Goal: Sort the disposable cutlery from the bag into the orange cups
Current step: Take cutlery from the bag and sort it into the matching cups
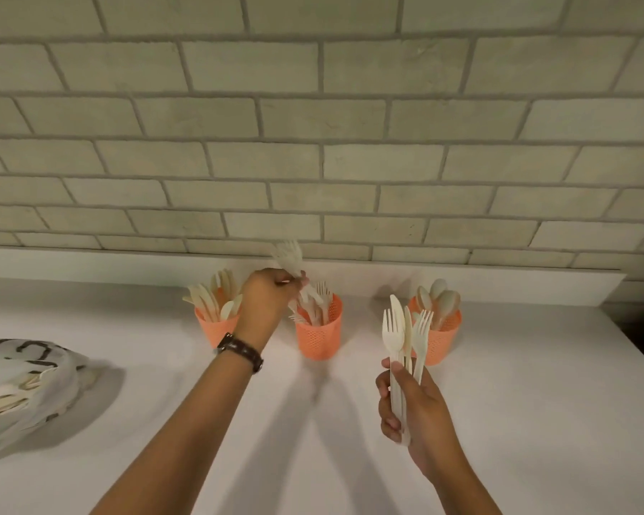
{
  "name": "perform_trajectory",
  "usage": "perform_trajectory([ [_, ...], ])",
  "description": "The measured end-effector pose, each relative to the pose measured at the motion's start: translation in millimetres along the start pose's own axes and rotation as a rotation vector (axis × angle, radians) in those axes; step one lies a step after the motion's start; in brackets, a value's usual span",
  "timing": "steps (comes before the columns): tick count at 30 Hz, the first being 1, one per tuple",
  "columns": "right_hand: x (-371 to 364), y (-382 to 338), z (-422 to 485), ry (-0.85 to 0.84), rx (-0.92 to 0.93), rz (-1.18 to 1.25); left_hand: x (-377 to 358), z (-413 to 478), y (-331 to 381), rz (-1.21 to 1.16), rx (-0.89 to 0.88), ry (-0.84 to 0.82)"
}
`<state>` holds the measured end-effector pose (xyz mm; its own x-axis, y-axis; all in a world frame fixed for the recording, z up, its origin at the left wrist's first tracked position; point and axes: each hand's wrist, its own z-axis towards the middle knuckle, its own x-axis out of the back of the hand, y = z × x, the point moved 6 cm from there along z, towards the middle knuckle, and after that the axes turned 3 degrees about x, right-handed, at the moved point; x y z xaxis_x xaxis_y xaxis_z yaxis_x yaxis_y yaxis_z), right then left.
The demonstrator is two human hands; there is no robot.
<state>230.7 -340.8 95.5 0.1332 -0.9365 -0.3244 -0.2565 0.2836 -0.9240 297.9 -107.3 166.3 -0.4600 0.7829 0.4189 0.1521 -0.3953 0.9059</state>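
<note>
Head view shows the left hand [266,299] above the middle orange cup [318,338], fingertips pinching a fork [290,256] so smeared by motion blur that only its pale tines read against the brick wall [313,117]. Forks stand in that cup. The left orange cup [212,330] is partly hidden behind the wrist and its watch [240,351]; its pale pieces look like knives, though I cannot be sure. The right hand [411,407] is curled around a bundle of cutlery [406,336], two forks and a knife at least, the handles buried in the fist. This bundle covers part of the right orange cup [443,341], which holds spoons. On the white counter [517,403] the bag [23,388] is cut off by the left edge, with more cutlery dimly visible inside.
</note>
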Motion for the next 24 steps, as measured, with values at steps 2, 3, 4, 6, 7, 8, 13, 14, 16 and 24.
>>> perform_trajectory([
  [2,-1,-4,0,-0.011,0.029,0.013,-18,8,2,0.249,-0.001,-0.025],
  [3,-1,-5,1,-0.012,0.041,0.013,-28,11,0,0.329,0.0,-0.06],
  [4,-2,-6,1,-0.01,0.047,0.009,-37,12,-3,0.369,0.014,-0.097],
  [6,-2,-7,3,-0.011,0.052,-0.001,-52,15,-12,0.419,0.047,-0.15],
  [7,-3,-8,3,-0.016,0.055,-0.003,-56,18,-17,0.446,0.069,-0.163],
  [8,-4,-9,4,-0.022,0.057,0.0,-57,19,-21,0.465,0.099,-0.17],
  [13,-7,-13,2,-0.056,0.067,0.017,-32,9,-13,0.422,0.047,-0.04],
  [14,-8,-13,1,-0.057,0.07,0.017,-27,-1,-6,0.34,0.005,-0.025],
  [16,-9,-14,0,-0.053,0.085,0.01,-24,-31,7,0.087,-0.015,-0.088],
  [24,-21,-7,-6,-0.082,0.099,-0.12,-46,-110,1,-0.209,0.057,-0.32],
])
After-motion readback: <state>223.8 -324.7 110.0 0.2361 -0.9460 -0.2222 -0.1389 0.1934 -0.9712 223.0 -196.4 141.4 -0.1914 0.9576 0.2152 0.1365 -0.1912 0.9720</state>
